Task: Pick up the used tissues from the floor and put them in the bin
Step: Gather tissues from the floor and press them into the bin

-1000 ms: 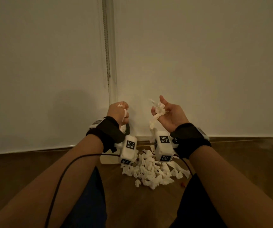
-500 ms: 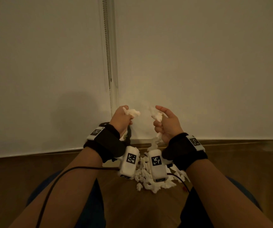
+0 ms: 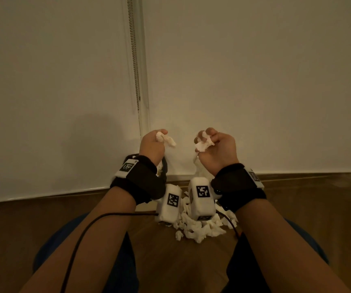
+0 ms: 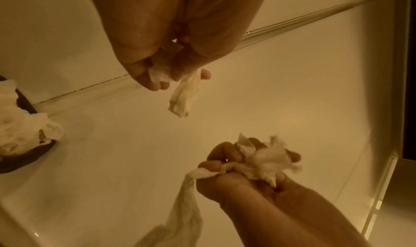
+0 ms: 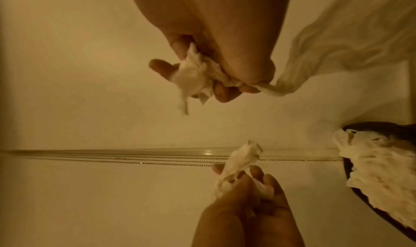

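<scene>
Both hands up by the wall: left hand (image 3: 152,145) fingers curled round a tissue wad (image 3: 166,139), right hand (image 3: 217,151) clutching tissues (image 3: 203,144) whose loose tail could slip; pile (image 3: 197,227) on the floor

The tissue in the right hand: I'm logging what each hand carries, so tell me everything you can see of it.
The tissue in the right hand is white, thin, crumpled paper. The right hand, raised before the pale wall, curls its fingers round the wad. A ragged tuft pokes out past the fingers, and a long twisted tail hangs below the grip, touching nothing visible. It is apart from the left hand.
</scene>
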A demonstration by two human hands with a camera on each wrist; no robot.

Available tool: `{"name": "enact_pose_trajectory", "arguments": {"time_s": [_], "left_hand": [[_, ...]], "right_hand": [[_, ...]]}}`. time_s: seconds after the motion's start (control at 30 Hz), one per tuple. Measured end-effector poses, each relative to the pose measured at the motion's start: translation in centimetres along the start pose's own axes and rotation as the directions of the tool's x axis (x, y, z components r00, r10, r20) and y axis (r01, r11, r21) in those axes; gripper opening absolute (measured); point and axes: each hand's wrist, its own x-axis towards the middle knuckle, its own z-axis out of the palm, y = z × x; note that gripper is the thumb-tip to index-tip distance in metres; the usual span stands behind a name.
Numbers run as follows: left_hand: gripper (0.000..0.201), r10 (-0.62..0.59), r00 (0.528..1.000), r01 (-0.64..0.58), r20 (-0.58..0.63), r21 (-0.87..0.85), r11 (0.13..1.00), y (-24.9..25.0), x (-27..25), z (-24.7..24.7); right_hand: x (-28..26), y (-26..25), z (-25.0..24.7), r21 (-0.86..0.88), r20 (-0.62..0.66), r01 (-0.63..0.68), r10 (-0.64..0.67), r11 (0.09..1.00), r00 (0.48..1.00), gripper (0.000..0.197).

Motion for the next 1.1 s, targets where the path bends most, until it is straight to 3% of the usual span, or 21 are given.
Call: {"name": "enact_pose_trajectory", "arguments": {"time_s": [0.2, 0.37, 0.5, 0.7, 0.8, 0.97, 1.1], "left_hand": [[0.045, 0.047, 0.994, -0.048, -0.098, -0.006, 0.999, -0.4, 1.4, -2.0], [0.033, 0.002, 1.000, -0.004, -0.019, -0.140, 0.990, -1.0, 2.8, -3.2], [0.023, -0.005, 0.999, 0.001, -0.034, -0.096, 0.995, -2.1, 4.2, -4.2], [0.027, -0.013, 0.999, 0.020, -0.031, 0.233, 0.972, -4.8, 7.5, -5.9], [0.032, -0.020, 1.000, 0.020, -0.005, 0.434, 0.901, -6.8, 8.8, -6.3], [0.030, -0.052, 0.999, 0.043, -0.003, 0.625, 0.780, -10.1, 11.0, -5.9], [0.028, -0.112, 0.991, 0.021, 0.073, 0.744, 0.668, -11.8, 12.7, -5.7]], "right_hand": [[1.4, 0.8, 0.1, -0.063, -0.054, -0.011, 0.007, 0.998, 0.998, 0.035], [3.4, 2.7, 0.7, -0.144, -0.065, -0.022, 0.012, 0.989, 0.998, 0.041], [5.6, 4.1, 0.9, -0.237, -0.033, 0.013, -0.022, 0.972, 0.999, 0.037], [9.6, 6.5, -0.5, -0.375, -0.106, 0.050, -0.096, 0.926, 0.990, 0.030], [11.6, 8.4, -2.0, -0.437, -0.201, 0.019, -0.118, 0.899, 0.972, 0.025], [14.1, 11.7, -3.8, -0.449, -0.320, -0.066, -0.092, 0.891, 0.943, 0.026], [15.8, 14.4, -4.4, -0.455, -0.388, -0.122, -0.073, 0.882, 0.919, 0.019]]}}
